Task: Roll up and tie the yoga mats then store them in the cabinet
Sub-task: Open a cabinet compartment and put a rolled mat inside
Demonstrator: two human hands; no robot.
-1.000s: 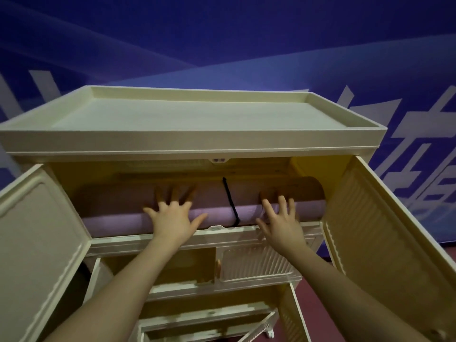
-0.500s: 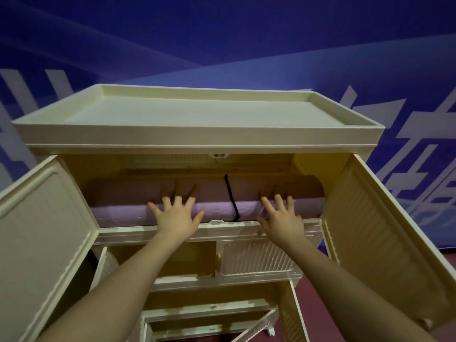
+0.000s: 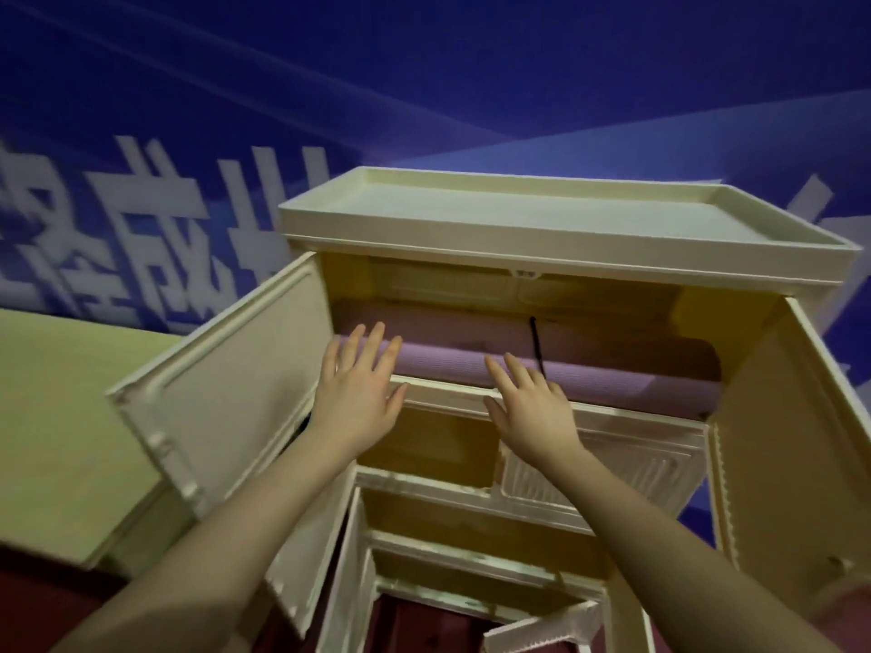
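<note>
A rolled purple yoga mat (image 3: 589, 377) was seen lying lengthwise in the top compartment of a cream plastic cabinet (image 3: 542, 247), filling it nearly from side to side. A thin black tie (image 3: 537, 344) was wrapped around the roll near its middle. The mat's surface looked finely ribbed, and its right end reached the compartment's edge.

Both top doors were swung wide: the left door (image 3: 221, 393) at 9 o'clock of the mat, the right door (image 3: 782, 445) at 3 o'clock. Lower compartments, also open, were visible toward 6 o'clock. The cabinet's top was formed as a shallow rimmed tray. A blue wall (image 3: 424, 77) with large white lettering stood behind, and a pale green surface (image 3: 61, 417) lay at 9 o'clock of the cabinet. Dark red floor (image 3: 33, 600) was glimpsed below.

The left hand (image 3: 358, 393) was held open, fingers straight and spread, fingertips over the mat's left part. The right hand (image 3: 532, 402) was likewise open and flat, near the tie. Whether either actually touched the mat could not be told; nothing was gripped.
</note>
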